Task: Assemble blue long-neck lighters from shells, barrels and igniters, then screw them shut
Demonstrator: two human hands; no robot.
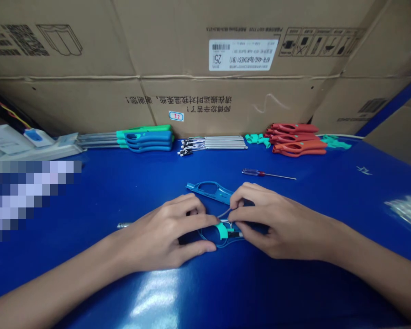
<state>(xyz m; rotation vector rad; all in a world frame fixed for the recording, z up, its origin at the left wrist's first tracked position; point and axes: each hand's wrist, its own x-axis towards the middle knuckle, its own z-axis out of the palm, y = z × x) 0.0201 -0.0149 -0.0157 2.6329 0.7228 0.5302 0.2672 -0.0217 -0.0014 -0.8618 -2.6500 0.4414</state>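
Observation:
A blue lighter housing half point(222, 245) lies open side up on the table between my hands. In it sit a teal trigger point(222, 231) and a black part point(233, 234) with thin white wires. My left hand point(167, 228) grips the housing, its index fingertip by the trigger and its thumb at the near edge. A metal tube point(123, 225) pokes out behind that hand. My right hand point(277, 224) is closed at the housing's right end, fingertips pinching a thin grey wire point(225, 212). Just beyond lies the other blue housing half point(214, 192), partly covered by my right fingers.
A screwdriver point(263, 173) lies behind my right hand. Along the cardboard box point(192, 87) are blue and green lighters point(149, 139), metal tubes with wires point(224, 142), teal triggers point(258, 139) and red housings point(297, 141). A power strip point(44, 153) stands left; clear-wrapped items point(409, 210) lie right.

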